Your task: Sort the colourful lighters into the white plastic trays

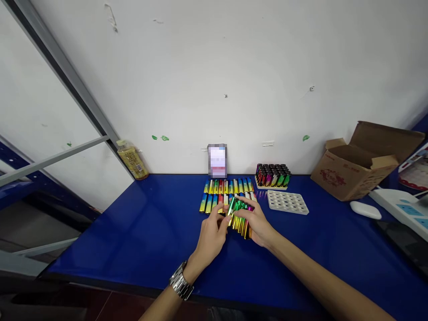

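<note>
My left hand (213, 234) is closed, thumb and fingers pinching the near end of a shiny green-and-gold lighter (231, 208) at the left side of a bunch. Around that bunch of metallic lighters (241, 223), in green, gold and purple, my right hand (257, 223) is curled, its thumb across the top. The bunch slants over the desk, and my fingers partly hide it. Just beyond both hands lie two rows of colourful lighters (209, 203) in blue, yellow, red and white, side by side. The near row is partly covered by my hands.
Behind my right hand, a tray of upright black-topped lighters (273, 176) stands near a white tray with holes (288, 203). A phone (217, 161) leans on the wall. An open cardboard box (351, 171), white mouse (365, 210) and power strip (401, 207) are right; a bottle (133, 161) stands left.
</note>
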Demonstrator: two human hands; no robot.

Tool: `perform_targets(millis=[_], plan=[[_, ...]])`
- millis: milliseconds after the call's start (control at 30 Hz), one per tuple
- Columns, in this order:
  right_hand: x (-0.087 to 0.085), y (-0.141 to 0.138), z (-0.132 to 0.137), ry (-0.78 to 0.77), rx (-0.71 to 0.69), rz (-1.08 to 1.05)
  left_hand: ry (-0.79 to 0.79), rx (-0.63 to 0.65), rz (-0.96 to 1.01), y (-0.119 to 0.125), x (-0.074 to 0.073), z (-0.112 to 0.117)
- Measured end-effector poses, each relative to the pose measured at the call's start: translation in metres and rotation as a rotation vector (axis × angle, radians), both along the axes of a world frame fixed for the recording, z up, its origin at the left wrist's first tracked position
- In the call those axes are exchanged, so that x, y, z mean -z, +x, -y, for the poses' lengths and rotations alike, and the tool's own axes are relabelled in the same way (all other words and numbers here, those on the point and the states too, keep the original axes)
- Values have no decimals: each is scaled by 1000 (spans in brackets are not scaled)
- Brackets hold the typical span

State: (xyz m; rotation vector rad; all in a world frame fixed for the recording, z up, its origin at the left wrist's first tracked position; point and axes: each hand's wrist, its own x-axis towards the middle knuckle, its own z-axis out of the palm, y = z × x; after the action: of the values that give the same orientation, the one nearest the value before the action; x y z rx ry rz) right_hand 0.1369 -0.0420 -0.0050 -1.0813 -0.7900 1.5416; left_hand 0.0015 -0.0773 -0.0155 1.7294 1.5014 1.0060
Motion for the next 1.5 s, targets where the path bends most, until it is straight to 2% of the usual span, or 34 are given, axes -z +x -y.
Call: perform_targets(millis=[233,367,433,600,767,933,1233,1500], plan=[[-8,5,4,29,-145,-136,78,-144,-211,-31,-1,26],[-7,8,4,45,-165,-144,105,-136,-412,-54,6,37],[-5,8,4,41,-172,-160,167,-144,-547,-63,9,39],[-7,6,7,4,-163,-166,314,-99,-804,-72,11,38],[-7,8,6,25,-181,-142,432,-70,-852,-71,12,40],[-5,10,6,43,-198,-135,414,-21,-915,-75,16,39],[-3,10,5,46,-200,-118,401,-11,-936,-81,16,30],[-9,8,8,-21,-186,-147,426,-17,-944,-81,16,26]])
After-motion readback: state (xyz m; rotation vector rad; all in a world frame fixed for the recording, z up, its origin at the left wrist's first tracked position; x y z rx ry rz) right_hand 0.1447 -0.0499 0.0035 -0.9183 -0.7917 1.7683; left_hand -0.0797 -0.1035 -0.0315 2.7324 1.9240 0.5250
